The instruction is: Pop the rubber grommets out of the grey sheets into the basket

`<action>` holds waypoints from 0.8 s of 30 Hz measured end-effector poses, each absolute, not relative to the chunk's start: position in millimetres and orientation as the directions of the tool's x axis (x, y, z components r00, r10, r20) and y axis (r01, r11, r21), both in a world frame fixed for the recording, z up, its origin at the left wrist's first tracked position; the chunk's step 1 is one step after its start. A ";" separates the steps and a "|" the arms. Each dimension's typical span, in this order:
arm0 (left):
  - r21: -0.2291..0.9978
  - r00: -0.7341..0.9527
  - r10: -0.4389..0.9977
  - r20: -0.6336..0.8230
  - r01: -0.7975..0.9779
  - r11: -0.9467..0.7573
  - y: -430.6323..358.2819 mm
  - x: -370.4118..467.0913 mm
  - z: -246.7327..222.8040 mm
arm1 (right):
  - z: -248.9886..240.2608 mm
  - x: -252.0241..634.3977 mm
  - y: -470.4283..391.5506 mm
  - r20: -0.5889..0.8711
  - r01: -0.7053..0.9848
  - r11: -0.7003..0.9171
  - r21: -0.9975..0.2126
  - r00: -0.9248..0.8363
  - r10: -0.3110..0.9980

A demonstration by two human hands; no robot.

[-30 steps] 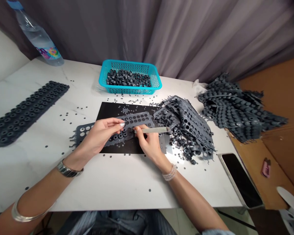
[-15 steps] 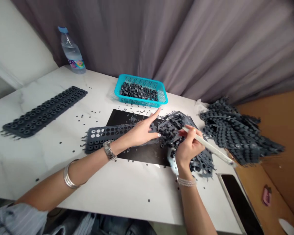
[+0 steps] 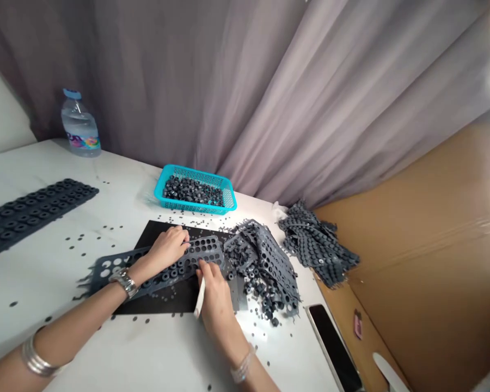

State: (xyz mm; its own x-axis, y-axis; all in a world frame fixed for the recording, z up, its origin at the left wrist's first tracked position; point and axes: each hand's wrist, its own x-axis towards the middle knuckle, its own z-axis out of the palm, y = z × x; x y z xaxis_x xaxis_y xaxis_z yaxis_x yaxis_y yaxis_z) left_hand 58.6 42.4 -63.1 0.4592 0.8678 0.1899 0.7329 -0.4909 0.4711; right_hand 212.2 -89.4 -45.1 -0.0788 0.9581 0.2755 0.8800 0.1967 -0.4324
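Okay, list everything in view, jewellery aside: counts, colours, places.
curtain: count unclear, grey, back
wall: one, white, left
table: one, white, centre
bottle: one, clear, back left
basket: one, teal, back centre
ring parts: many, black, in basket
knobbed sheet: one, grey, left
mat: one, black, centre
discs: many, dark, on table and mat
perforated sheet: one, grey, across mat
sheet heap: one, grey, right of mat
loose parts: many, black, by sheet heap
farther heap: one, grey, back right
scrap: one, white, beside farther heap
phone: one, black screen, right
cardboard: count unclear, brown, far right
small item: one, pink, lower right
rounded object: one, white, lower right
stick tool: one, white, over mat
left hand: one, on perforated sheet
right hand: one, holding stick tool
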 end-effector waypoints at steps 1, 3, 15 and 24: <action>0.468 0.438 0.880 0.185 0.748 -0.470 46.3 61.0 -64.2 | -49.1 212.0 -89.0 0.281 0.900 0.193 -0.391 -0.083 0.956; 0.465 0.394 0.900 0.187 0.772 -0.434 53.3 65.4 -65.3 | -55.9 214.0 -82.3 0.300 0.925 0.195 -0.326 -0.094 0.949; 0.542 0.516 0.813 0.271 0.616 -0.572 43.4 9.0 -42.5 | -43.6 245.9 -30.0 0.440 0.645 0.172 -0.744 0.280 0.853; 0.499 0.596 0.752 0.283 0.578 -0.646 -6.2 32.3 -35.3 | -35.8 204.7 -37.8 0.160 0.197 0.098 -0.976 0.327 0.931</action>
State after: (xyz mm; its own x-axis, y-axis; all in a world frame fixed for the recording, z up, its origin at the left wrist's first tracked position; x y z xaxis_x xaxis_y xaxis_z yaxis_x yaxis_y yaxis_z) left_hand 32.3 -6.2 -35.3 0.5957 0.7516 0.2831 0.5779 -0.6459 0.4988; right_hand 204.7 -37.8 -35.8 0.3273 0.9313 0.1598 0.1968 0.0982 -0.9755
